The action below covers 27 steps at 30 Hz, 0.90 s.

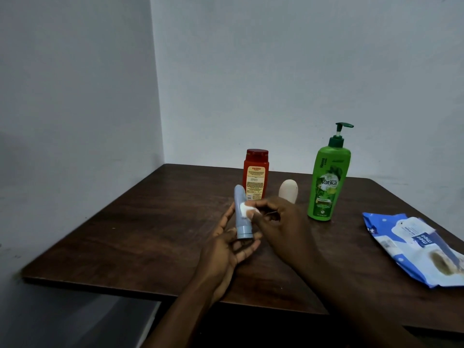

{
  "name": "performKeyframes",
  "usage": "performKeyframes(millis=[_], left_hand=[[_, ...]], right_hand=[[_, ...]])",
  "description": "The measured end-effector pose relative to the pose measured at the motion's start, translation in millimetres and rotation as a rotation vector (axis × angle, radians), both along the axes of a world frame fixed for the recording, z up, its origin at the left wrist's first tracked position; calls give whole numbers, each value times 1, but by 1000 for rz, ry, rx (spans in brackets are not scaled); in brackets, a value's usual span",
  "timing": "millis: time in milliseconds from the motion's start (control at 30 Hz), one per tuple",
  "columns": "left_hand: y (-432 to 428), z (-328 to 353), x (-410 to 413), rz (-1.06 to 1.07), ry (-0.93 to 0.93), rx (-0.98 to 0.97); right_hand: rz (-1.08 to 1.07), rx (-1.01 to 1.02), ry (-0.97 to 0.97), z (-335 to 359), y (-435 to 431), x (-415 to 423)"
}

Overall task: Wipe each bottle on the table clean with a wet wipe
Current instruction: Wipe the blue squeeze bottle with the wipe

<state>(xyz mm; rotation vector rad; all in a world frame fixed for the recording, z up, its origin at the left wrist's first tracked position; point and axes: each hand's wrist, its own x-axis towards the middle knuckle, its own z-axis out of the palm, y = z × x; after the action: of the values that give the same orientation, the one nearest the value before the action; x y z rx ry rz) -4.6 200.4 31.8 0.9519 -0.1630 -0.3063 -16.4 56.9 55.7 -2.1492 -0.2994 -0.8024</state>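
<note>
Left hand (226,243) grips blue tube (241,214); right hand (277,222) pinches wipe (245,209) against it.

Dim, flat light around my grip; below it everything sinks into shadow, and the wipe pack (411,249) far right blurs.

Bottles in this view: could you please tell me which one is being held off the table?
The pale blue bottle, gripped by the left hand; the red bottle, white bottle and green pump bottle stand on the table.
</note>
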Motion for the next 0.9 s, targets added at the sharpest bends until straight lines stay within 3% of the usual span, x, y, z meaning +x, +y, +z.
performKeyframes(millis=[333,567,900], left_hand=[[-5,-8,3,62,54,41],[-3,-8,5,12,-17,-45],[-2,-7,3,8,-56,-76]], right_hand=[[12,-303,-243,-20,7,-19],[-118,-251,-214,1,8,3],[-147,-210,-247,29,4,26]])
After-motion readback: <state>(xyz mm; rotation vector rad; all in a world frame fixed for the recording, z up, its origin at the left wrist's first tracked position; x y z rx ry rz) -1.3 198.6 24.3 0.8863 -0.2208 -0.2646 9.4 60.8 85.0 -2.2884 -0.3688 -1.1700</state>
